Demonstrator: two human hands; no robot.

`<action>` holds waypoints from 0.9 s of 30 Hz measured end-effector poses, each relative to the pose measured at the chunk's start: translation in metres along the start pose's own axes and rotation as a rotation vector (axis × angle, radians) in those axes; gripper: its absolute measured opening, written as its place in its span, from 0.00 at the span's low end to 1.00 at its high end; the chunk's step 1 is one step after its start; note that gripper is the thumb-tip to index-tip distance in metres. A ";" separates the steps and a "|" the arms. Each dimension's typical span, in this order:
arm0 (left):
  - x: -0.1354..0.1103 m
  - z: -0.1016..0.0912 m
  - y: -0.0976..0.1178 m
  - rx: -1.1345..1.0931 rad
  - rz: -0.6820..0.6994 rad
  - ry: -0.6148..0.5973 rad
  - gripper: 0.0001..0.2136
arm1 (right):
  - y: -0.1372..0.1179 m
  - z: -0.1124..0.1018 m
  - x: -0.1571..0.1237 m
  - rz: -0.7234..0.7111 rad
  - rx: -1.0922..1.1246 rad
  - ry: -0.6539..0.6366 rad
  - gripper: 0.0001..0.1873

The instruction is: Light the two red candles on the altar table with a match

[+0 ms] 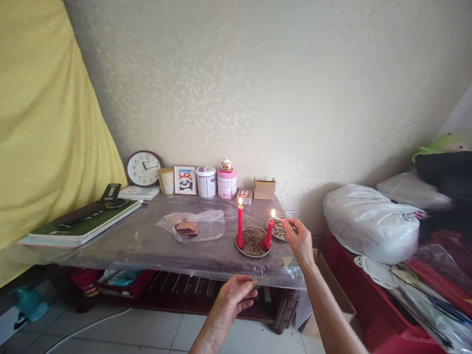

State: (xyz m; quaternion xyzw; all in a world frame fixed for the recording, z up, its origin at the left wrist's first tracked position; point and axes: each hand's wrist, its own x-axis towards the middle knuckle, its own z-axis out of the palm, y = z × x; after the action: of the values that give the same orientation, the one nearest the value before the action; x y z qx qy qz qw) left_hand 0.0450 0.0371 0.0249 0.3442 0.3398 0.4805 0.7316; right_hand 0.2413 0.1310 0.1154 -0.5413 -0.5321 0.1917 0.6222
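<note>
Two red candles burn on a round patterned metal dish (pixel 252 244) on the plastic-covered table (pixel 147 246). The taller candle (pixel 240 226) stands upright at the dish's left. The shorter candle (pixel 269 233) leans at its right, flame lit. My right hand (pixel 300 239) is pinched on a thin match held at the shorter candle's flame. My left hand (pixel 236 295) hovers below the table's front edge, fingers closed on a small matchbox. A second patterned dish (pixel 279 229) lies just behind the shorter candle.
A clear plastic bag (pixel 193 224) with brown blocks lies left of the dish. Along the wall stand a clock (pixel 144 168), a framed panda picture (pixel 185 180), tins (pixel 206 181) and a cardboard box (pixel 264 189). Books (pixel 79 226) lie at left. Filled plastic bags (pixel 372 221) crowd the right.
</note>
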 end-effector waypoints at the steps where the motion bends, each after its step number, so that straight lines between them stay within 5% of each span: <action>1: 0.000 0.000 0.000 0.003 -0.005 -0.002 0.14 | 0.000 0.001 0.000 -0.001 -0.001 -0.002 0.17; 27: -0.001 0.000 0.000 0.024 -0.014 0.003 0.13 | 0.008 0.002 0.002 -0.061 -0.118 -0.053 0.16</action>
State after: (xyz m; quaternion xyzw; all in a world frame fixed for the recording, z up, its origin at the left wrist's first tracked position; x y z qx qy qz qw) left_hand 0.0448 0.0364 0.0254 0.3496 0.3491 0.4719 0.7302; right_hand 0.2434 0.1361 0.1091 -0.5551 -0.5750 0.1552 0.5806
